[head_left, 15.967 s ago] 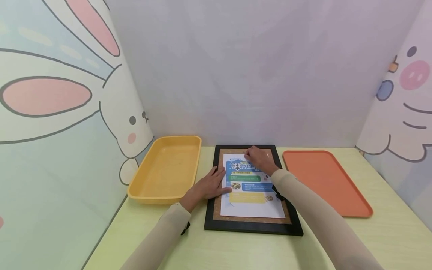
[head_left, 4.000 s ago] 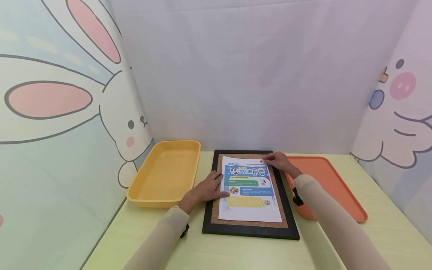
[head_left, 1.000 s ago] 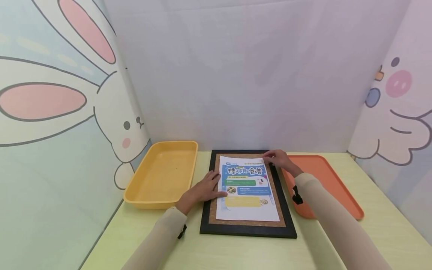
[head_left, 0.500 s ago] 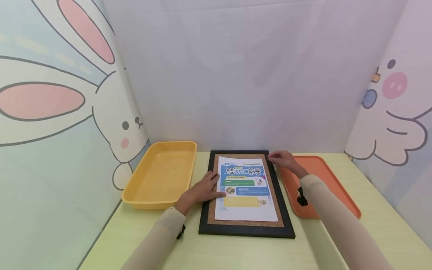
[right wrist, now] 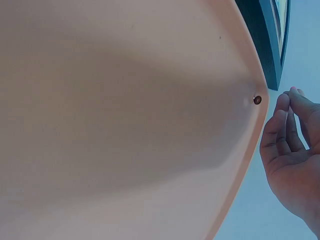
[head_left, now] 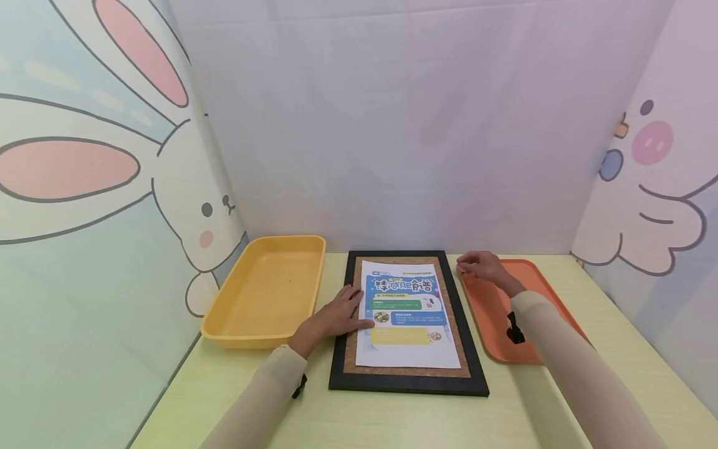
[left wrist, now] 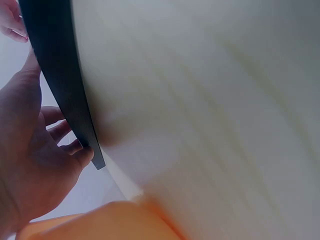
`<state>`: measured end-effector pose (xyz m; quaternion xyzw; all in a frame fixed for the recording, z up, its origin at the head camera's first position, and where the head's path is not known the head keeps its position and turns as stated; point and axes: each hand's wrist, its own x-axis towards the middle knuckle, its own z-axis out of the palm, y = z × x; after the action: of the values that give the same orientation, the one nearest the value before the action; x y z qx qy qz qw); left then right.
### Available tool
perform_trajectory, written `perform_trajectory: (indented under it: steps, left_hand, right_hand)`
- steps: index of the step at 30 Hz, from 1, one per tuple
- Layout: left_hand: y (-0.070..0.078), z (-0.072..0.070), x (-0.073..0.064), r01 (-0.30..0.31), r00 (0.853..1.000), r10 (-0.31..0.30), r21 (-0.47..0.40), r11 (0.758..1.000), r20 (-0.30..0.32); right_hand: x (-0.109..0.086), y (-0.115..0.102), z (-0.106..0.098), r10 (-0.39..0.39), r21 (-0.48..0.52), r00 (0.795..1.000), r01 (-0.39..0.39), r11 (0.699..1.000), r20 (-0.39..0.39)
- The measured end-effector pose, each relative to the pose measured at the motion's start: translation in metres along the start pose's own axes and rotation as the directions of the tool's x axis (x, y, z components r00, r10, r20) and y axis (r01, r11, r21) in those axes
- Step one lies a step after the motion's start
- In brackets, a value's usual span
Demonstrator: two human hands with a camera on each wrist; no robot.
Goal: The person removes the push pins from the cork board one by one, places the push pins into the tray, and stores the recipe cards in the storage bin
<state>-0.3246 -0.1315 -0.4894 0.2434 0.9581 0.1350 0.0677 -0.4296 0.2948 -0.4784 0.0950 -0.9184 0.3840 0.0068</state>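
Observation:
A printed sheet of paper (head_left: 408,349) lies on a corkboard (head_left: 350,355) with a black frame. My left hand (head_left: 336,313) rests across the board's left edge, fingers spread, thumb and fingertips on the paper. One pink pushpin (head_left: 437,294) shows at the paper's right edge. My right hand (head_left: 487,267) is over the far left corner of the orange tray (head_left: 507,333), thumb and fingertips together. In the right wrist view a small pink pushpin (right wrist: 294,89) peeks out between those fingertips, mostly hidden. A small round metallic piece (right wrist: 257,100) sits at that tray's corner.
A deep yellow tray (head_left: 269,293) stands left of the board, with nothing seen inside it. All rest on a pale wood-look table (head_left: 392,418). A whitish wall (head_left: 392,156) closes off the back, and cartoon-printed panels stand on both sides.
My right hand was at the paper's top right corner, beside a pink pushpin; that pin has left the paper. The hand has moved right to the orange tray. My left hand has stayed.

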Motion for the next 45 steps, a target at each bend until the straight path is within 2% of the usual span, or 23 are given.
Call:
perform_trajectory:
  steps: [8, 15, 22, 24, 31, 45]
  left_hand:
    - [-0.004, 0.002, 0.001, -0.003, 1.000, 0.003, 0.001, 1.000, -0.006]
    - [-0.002, 0.001, 0.001, -0.014, 1.000, 0.014, -0.013, 1.000, -0.011]
    - [-0.003, 0.002, 0.001, -0.017, 1.000, 0.017, -0.018, 1.000, -0.021]
    - [-0.003, 0.003, 0.001, -0.020, 1.000, 0.019, -0.013, 1.000, -0.023]
    - [-0.002, 0.002, 0.002, -0.026, 0.999, 0.026, -0.006, 1.000, -0.020]
    - [0.001, 0.000, 0.000, -0.018, 1.000, 0.018, 0.002, 1.000, -0.014]
  right_hand:
    - [-0.009, 0.011, -0.010, 0.027, 0.040, 0.999, -0.028, 0.999, 0.032]
    - [-0.015, 0.023, -0.017, -0.021, 0.018, 1.000, 0.020, 1.000, 0.022]
    - [-0.008, 0.035, -0.013, 0.055, -0.004, 0.998, -0.055, 0.998, 0.015]
    - [-0.006, 0.036, -0.011, 0.072, -0.008, 0.997, -0.072, 0.997, 0.006]
    - [-0.005, 0.036, -0.006, 0.042, -0.032, 0.999, -0.042, 0.999, 0.000]
    - [-0.011, 0.033, -0.006, 0.072, -0.002, 0.997, -0.072, 0.997, 0.005]
